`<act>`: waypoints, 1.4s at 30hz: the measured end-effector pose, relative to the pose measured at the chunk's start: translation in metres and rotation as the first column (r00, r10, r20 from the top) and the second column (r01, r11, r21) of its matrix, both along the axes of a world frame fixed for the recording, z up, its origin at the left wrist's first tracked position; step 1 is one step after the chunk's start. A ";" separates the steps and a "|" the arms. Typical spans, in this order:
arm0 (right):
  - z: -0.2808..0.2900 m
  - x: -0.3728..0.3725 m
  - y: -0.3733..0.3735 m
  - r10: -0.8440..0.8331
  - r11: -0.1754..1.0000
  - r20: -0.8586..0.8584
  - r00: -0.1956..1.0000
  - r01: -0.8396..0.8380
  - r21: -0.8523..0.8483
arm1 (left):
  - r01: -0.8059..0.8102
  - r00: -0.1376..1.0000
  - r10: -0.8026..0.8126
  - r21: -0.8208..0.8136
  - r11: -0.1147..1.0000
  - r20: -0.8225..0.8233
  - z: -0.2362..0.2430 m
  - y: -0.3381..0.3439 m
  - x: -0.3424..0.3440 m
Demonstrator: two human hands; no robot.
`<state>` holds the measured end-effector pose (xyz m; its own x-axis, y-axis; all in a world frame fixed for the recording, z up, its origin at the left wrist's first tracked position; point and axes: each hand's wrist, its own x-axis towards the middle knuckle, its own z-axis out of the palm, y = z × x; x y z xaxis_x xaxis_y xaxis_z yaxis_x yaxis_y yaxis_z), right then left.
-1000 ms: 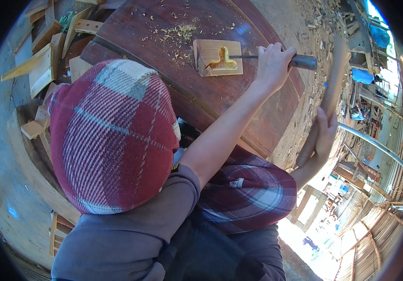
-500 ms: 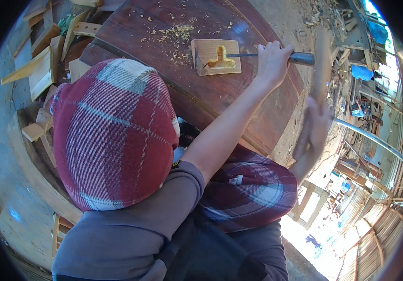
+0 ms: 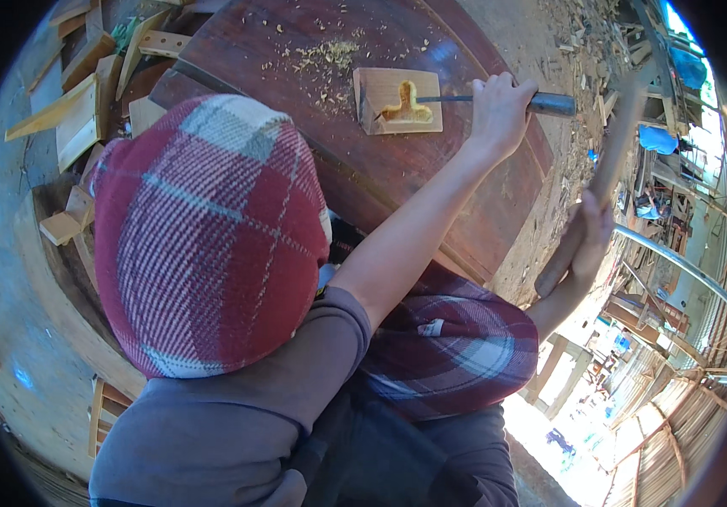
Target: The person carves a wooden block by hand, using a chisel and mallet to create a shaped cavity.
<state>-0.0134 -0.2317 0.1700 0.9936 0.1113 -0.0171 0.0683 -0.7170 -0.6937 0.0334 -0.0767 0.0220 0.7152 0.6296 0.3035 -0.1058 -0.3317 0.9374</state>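
My left hand [image 3: 503,117] is closed round the chisel [image 3: 554,104], whose dark handle sticks out to the right of the fist. Its thin blade lies low and nearly level, with the tip inside a rounded, T-shaped hollow in a small pale wooden block [image 3: 371,100]. That block rests on a dark reddish-brown wooden tabletop [image 3: 456,182]. Farther right, my right hand [image 3: 590,237] grips a long wooden stick [image 3: 618,139] by its thicker lower end. The stick slants upward, apart from the chisel handle.
Wood shavings [image 3: 330,56] are scattered on the tabletop left of the block. Offcuts and boards [image 3: 80,122] are piled at the left. Red plaid cloth [image 3: 211,237] covers much of the middle foreground. A pale curved pipe [image 3: 676,266] runs at the right.
My right hand and the stick have swung right, away from the chisel handle. The block, chisel and left hand appear slightly farther right in the picture.
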 end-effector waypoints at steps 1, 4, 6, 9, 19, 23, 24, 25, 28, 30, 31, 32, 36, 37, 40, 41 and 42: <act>-0.002 -0.003 0.001 0.007 0.980 0.042 0.999 -0.016 0.201 | 0.005 1.000 -0.006 0.018 1.000 0.006 0.000 0.000 -0.001; -0.024 0.001 0.003 0.016 0.999 0.042 0.999 -0.015 -0.028 | -0.002 1.000 0.002 0.004 1.000 0.023 0.003 -0.004 0.002; -0.033 0.003 0.013 0.058 0.991 -0.054 0.997 -0.064 -0.120 | -0.004 0.999 0.004 0.008 1.000 -0.033 -0.007 -0.002 -0.002; -0.018 0.003 0.004 0.073 0.997 -0.007 0.997 -0.073 0.002 | -0.055 0.997 0.055 0.008 0.998 -0.053 -0.012 0.006 0.003; 0.009 -0.008 0.004 0.052 0.994 0.053 0.997 -0.057 0.093 | -0.061 0.998 0.061 -0.018 0.998 0.008 0.011 0.011 -0.006; 0.001 -0.007 0.004 0.056 0.995 0.092 0.994 -0.062 0.074 | -0.076 0.996 0.077 -0.010 0.997 0.041 0.012 0.013 -0.004; 0.002 -0.008 0.004 0.053 0.995 0.094 0.994 -0.060 0.074 | -0.075 0.997 0.075 -0.009 0.997 0.035 0.012 0.013 -0.004; 0.002 -0.008 0.004 0.048 0.995 0.095 0.994 -0.056 0.086 | -0.073 0.997 0.074 -0.008 0.997 0.029 0.011 0.014 -0.004; 0.001 -0.006 -0.002 0.042 0.994 0.108 0.993 -0.053 0.099 | -0.066 0.997 0.067 -0.017 0.998 0.041 0.011 0.016 -0.004; 0.001 -0.007 -0.002 0.044 0.994 0.117 0.992 -0.055 0.099 | -0.065 0.997 0.065 -0.016 0.998 0.048 0.011 0.016 -0.006; 0.002 -0.009 0.002 0.032 0.994 0.105 0.994 -0.042 0.099 | -0.065 0.996 0.066 -0.015 0.998 0.054 0.011 0.017 -0.007; 0.002 -0.011 0.005 0.020 0.995 0.092 0.996 -0.029 0.099 | -0.065 0.996 0.066 -0.017 0.998 0.053 0.011 0.018 -0.008; 0.002 -0.007 -0.001 0.031 0.995 0.121 0.992 -0.042 0.086 | -0.047 0.999 0.048 -0.029 0.998 0.019 0.014 0.020 -0.008; 0.003 -0.009 0.004 0.029 0.995 0.104 0.994 -0.039 0.097 | -0.042 0.999 0.042 -0.025 0.999 0.014 0.014 0.021 -0.009; 0.001 -0.007 0.000 0.034 0.993 0.101 0.994 -0.045 0.108 | -0.026 1.000 0.027 -0.030 0.999 0.017 0.013 0.022 -0.009; 0.000 -0.006 -0.003 0.041 0.992 0.114 0.993 -0.054 0.110 | -0.026 0.999 0.027 -0.032 0.999 0.018 0.014 0.022 -0.009; 0.000 -0.008 0.000 0.042 0.992 0.112 0.993 -0.054 0.110 | -0.022 1.000 0.022 -0.031 0.999 0.011 0.013 0.022 -0.009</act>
